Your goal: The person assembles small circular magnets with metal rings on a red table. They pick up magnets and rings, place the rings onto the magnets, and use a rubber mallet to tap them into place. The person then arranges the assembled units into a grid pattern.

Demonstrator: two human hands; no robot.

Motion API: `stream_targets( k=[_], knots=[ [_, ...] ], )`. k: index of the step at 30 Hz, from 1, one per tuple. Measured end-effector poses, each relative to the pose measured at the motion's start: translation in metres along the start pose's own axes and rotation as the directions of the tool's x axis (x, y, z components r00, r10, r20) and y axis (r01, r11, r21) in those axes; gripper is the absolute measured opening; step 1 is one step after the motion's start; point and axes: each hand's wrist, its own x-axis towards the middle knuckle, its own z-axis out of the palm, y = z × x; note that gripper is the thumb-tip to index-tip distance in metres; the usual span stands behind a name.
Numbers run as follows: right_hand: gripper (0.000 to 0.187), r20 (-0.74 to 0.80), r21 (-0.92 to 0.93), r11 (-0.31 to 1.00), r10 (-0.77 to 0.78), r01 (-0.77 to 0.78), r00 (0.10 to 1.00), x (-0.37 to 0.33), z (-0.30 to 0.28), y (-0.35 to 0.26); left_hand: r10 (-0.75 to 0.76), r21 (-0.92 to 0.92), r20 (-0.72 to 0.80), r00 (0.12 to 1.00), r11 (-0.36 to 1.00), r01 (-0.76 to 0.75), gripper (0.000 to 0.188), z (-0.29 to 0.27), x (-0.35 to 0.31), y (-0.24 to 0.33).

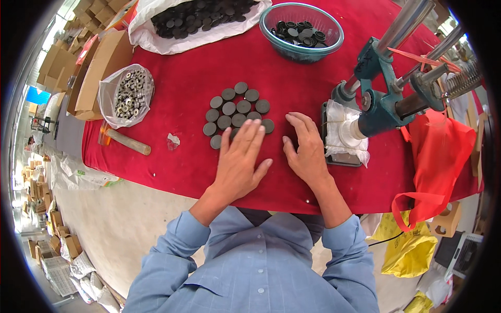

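A loose cluster of small round dark-grey discs (228, 108) lies flat on the red cloth in front of me. My left hand (239, 159) is open over the cluster's near edge, fingers stretched out and covering some of the discs. To its right, my right hand (305, 146) rests on the cloth with fingers apart and bent, holding nothing visible. It lies between the discs and the green hand press (383, 91). Beneath the press's head, a white round piece (350, 133) sits on a white wrapped pad.
A white sack (141, 34) of black discs and a clear green bowl (266, 28) of black caps stand at the back. On the left are a bag of metal rings (107, 99), a hammer (128, 141) and a cardboard box (107, 65). A red bag (441, 156) hangs at right.
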Motion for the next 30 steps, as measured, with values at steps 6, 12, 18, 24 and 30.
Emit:
stream_targets(
  k=[6, 12, 18, 24, 30],
  knots=[
    [0.051, 0.009, -0.037, 0.999, -0.037, 0.037, 0.999, 0.001, 0.0, -0.002, -0.227, 0.089, -0.075, 0.971, 0.968, 0.233, 0.075, -0.026, -0.041, -0.045],
    [0.051, 0.019, -0.037, 0.999, -0.021, 0.022, 1.0, -0.002, -0.001, -0.001, -0.23, 0.078, -0.056, 0.972, 0.969, 0.233, 0.061, -0.026, -0.046, -0.055],
    [0.05, 0.004, -0.014, 1.0, -0.007, 0.007, 1.0, -0.002, 0.0, -0.002, -0.262, 0.097, -0.032, 0.965, 0.96, 0.264, 0.056, -0.027, -0.051, -0.051],
    [0.048, -0.017, 0.003, 1.0, -0.02, 0.021, 1.0, -0.001, 0.002, 0.001, -0.259, -0.025, -0.075, 0.963, 0.966, 0.258, 0.056, -0.028, -0.05, -0.058],
    [0.047, -0.017, 0.005, 0.999, -0.037, 0.037, 0.999, -0.004, 0.0, 0.0, -0.111, 0.126, -0.069, 0.991, 0.985, 0.119, 0.062, -0.026, -0.065, -0.036]
  ],
)
